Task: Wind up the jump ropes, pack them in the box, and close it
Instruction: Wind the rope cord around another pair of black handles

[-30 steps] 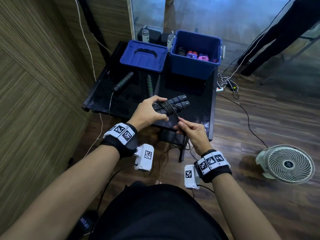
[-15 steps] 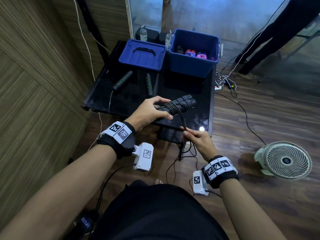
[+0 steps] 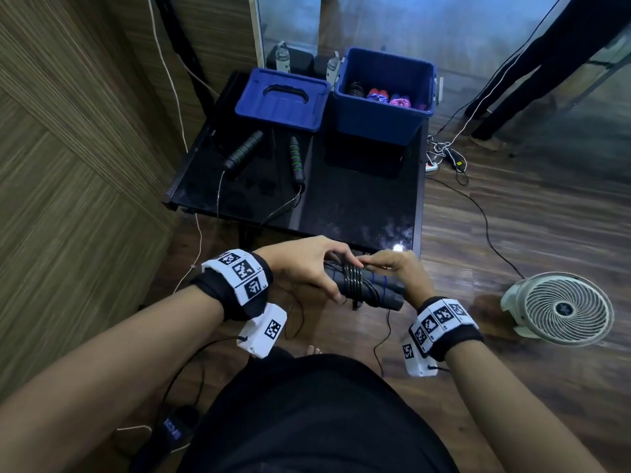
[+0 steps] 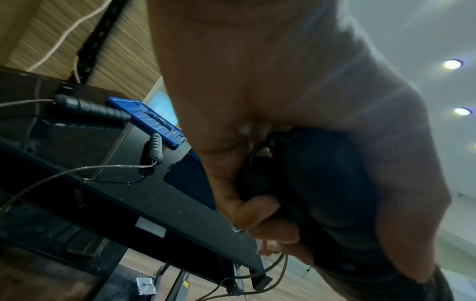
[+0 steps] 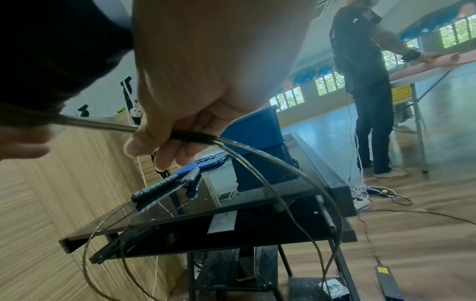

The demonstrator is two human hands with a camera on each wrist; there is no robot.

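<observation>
2 handles [image 3: 372,291] sit bundled side by side in front of the torso, clear of the table [image 3: 358,199], with several cord turns already round them. Left hand [image 3: 307,264] has its fingers curled round the handle pair. Right hand [image 3: 397,271] pinches the loose cord [image 5: 195,137] between thumb and fingertips.

Risks:
- A long slack loop hangs below toward the floor. It could snag on the table frame mid-wrap and yank the turns loose.
- If the pinch loses tension, the coils likely spring open, since the cord looks stiff.
- A bulky wrap may crowd the box [image 3: 384,97], which already holds other bundles.

1 more rope [image 3: 269,162] lies unwound on the table, and the lid [image 3: 283,99] sits beside the box.

Versus 0.5 s ago: the bundle is pulled back off the table edge toward the body, and the right hand is up at the handles instead of below them.
</observation>
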